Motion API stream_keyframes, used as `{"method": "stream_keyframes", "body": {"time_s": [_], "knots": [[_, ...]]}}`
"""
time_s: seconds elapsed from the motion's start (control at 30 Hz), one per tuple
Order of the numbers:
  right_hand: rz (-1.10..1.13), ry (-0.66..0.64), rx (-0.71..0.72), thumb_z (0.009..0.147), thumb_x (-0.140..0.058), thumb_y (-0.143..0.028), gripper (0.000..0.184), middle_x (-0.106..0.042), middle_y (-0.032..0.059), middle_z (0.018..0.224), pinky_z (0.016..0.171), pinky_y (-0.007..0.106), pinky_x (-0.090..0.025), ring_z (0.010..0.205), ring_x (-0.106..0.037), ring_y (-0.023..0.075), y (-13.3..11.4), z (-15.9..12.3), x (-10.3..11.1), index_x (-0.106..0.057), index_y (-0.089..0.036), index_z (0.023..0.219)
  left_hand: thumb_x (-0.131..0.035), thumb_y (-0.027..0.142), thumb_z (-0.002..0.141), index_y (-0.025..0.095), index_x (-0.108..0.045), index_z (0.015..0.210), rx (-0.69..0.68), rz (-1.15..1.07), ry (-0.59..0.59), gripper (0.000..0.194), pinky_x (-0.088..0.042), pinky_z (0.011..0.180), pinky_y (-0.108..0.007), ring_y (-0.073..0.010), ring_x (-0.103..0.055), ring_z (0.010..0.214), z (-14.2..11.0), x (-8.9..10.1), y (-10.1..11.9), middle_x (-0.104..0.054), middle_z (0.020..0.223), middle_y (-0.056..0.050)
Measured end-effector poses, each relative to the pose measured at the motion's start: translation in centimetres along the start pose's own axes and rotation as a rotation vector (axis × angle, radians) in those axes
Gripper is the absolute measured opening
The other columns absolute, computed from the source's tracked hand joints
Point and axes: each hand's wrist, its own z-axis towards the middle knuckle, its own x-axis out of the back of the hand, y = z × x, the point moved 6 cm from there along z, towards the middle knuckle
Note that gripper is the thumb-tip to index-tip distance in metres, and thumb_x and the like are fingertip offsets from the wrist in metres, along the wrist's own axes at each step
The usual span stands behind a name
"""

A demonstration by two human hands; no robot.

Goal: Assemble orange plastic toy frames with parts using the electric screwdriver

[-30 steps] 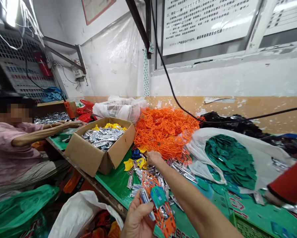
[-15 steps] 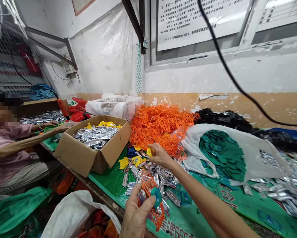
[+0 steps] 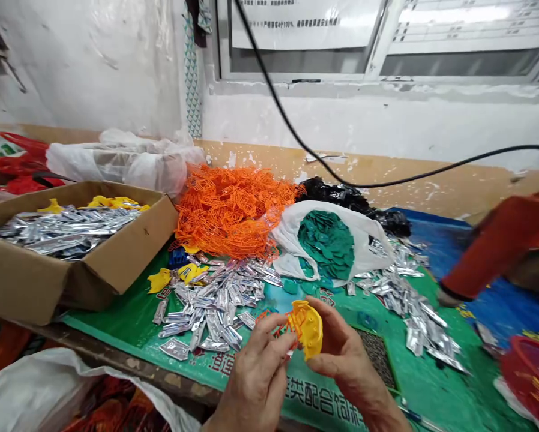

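Observation:
My left hand and my right hand meet low in the middle, just above the table's near edge. My right hand pinches a yellow plastic piece. My left hand's fingers are closed on an orange plastic frame, mostly hidden behind the fingers and the yellow piece. Several silver foil sachets lie on the green table cover just beyond my hands, with a few loose yellow pieces to their left.
A cardboard box of foil sachets stands at the left. An orange frame pile and a white bag of green pieces sit behind. A cable hangs across. Another person's red sleeve reaches in at the right. A red basket is bottom right.
My right hand has picked a yellow piece from the table and brought it back to my left hand. The view has swung right and down, so the person at the left is out of sight.

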Motion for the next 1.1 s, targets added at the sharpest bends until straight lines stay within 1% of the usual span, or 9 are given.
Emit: {"method": "stream_keyframes", "body": {"time_s": [0.1,0.23,0.43,0.6,0.73,0.8,0.9,0.97,1.1], "knots": [[-0.035,0.025,0.063,0.053,-0.092,-0.029,0.074,-0.067,0.0009,0.125,0.091,0.026,-0.051,0.112,-0.063,0.0193,-0.3,-1.0,0.9,-0.064,-0.038,0.122,-0.050,-0.003,0.084,0.029,-0.067,0.124,-0.031,0.003,-0.056,0.054,-0.047,0.103,-0.038,-0.0283,-0.061,0.121,-0.1,-1.3,0.6,-0.059,0.138,-0.013],[-0.068,0.044,0.133,0.053,-0.092,-0.029,0.074,-0.063,-0.0019,0.128,0.091,0.025,-0.051,0.113,-0.062,0.0186,-0.3,-1.4,1.5,-0.065,-0.040,0.121,-0.048,-0.004,0.085,0.029,-0.064,0.128,-0.079,0.036,-0.117,0.056,-0.043,0.106,-0.042,-0.0286,-0.058,0.124,-0.4,-2.1,1.1,-0.060,0.138,-0.013],[-0.058,0.096,0.137,0.051,-0.092,-0.028,0.075,-0.063,0.0008,0.129,0.093,0.032,-0.052,0.111,-0.063,0.0223,0.7,-1.5,2.1,-0.066,-0.039,0.121,-0.047,-0.004,0.084,0.028,-0.064,0.128,-0.071,0.063,-0.143,0.057,-0.044,0.103,-0.046,-0.0299,-0.062,0.119,-0.6,-2.2,0.7,-0.061,0.136,-0.012],[-0.071,0.124,0.133,0.051,-0.092,-0.028,0.076,-0.062,0.0028,0.130,0.095,0.036,-0.053,0.113,-0.063,0.0252,1.0,-1.6,2.3,-0.066,-0.038,0.122,-0.046,-0.005,0.082,0.026,-0.068,0.122,-0.043,0.068,-0.130,0.055,-0.049,0.097,-0.046,-0.0310,-0.065,0.114,-0.4,-2.1,0.4,-0.064,0.132,-0.012],[-0.124,0.098,0.156,0.056,-0.090,-0.028,0.072,-0.058,0.0015,0.131,0.096,0.033,-0.052,0.113,-0.061,0.0228,0.7,-1.6,2.1,-0.065,-0.040,0.123,-0.045,-0.007,0.078,0.025,-0.069,0.119,-0.048,0.061,-0.115,0.057,-0.049,0.097,-0.045,-0.0299,-0.067,0.111,-0.2,-2.0,0.6,-0.065,0.131,-0.011],[-0.158,0.072,0.178,0.059,-0.089,-0.029,0.070,-0.055,0.0001,0.132,0.096,0.029,-0.051,0.113,-0.060,0.0203,0.3,-1.6,1.8,-0.064,-0.042,0.123,-0.045,-0.008,0.077,0.026,-0.065,0.126,-0.078,0.114,-0.114,0.063,-0.049,0.096,-0.042,-0.0286,-0.067,0.111,-0.2,-2.0,0.8,-0.065,0.132,-0.010],[-0.214,0.047,0.207,0.061,-0.088,-0.031,0.069,-0.054,-0.0003,0.130,0.095,0.026,-0.050,0.112,-0.059,0.0187,0.0,-1.7,1.6,-0.064,-0.043,0.124,-0.046,-0.009,0.074,0.026,-0.047,0.143,-0.112,0.222,-0.101,0.078,-0.051,0.094,-0.039,-0.0279,-0.067,0.110,-0.2,-2.0,0.8,-0.066,0.130,-0.010],[-0.244,0.047,0.220,0.061,-0.088,-0.032,0.069,-0.053,0.0000,0.130,0.094,0.025,-0.051,0.113,-0.059,0.0188,0.0,-1.8,1.5,-0.063,-0.043,0.124,-0.047,-0.008,0.074,0.027,-0.040,0.148,-0.129,0.252,-0.119,0.082,-0.050,0.097,-0.039,-0.0282,-0.066,0.111,-0.4,-2.2,0.4,-0.066,0.131,-0.010],[-0.292,0.049,0.250,0.062,-0.087,-0.034,0.068,-0.051,0.0000,0.133,0.096,0.025,-0.050,0.121,-0.055,0.0204,0.1,-2.1,1.3,-0.063,-0.044,0.125,-0.047,-0.004,0.077,0.028,-0.047,0.144,-0.147,0.137,-0.121,0.075,-0.049,0.100,-0.041,-0.0295,-0.063,0.116,-0.7,-2.7,-0.8,-0.065,0.131,-0.011]]}}
